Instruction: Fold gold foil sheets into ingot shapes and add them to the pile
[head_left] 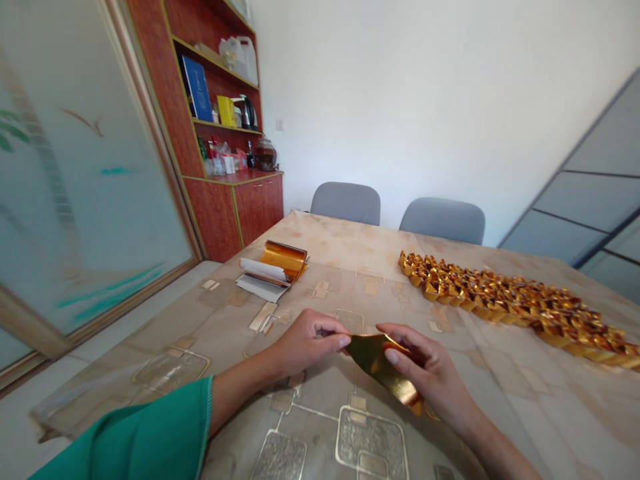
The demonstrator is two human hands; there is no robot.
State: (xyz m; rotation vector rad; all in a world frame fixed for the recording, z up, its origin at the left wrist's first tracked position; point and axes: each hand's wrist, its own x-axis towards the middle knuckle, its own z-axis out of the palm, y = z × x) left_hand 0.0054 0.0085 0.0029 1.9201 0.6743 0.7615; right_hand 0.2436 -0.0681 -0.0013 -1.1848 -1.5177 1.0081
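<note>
A shiny sheet of gold foil paper point(383, 367), bent into a curve, is held up between my two hands just over the table. My left hand point(313, 341) pinches its left corner between thumb and fingertips. Along the upper right edge, my right hand point(430, 367) grips the sheet, thumb on the near face and fingers behind. Beyond my left hand lies a loose stack of gold foil paper point(285, 257), partly curled, with white backing showing. To the right, many folded gold paper pieces point(500, 293) stand packed in long rows.
The table point(320, 240) wears a patterned beige cover. Two grey chairs point(346, 202) stand at its far side by the white wall. A reddish wooden cabinet point(257, 207) with bottles and a kettle is at the back left, beside a frosted glass door point(95, 167).
</note>
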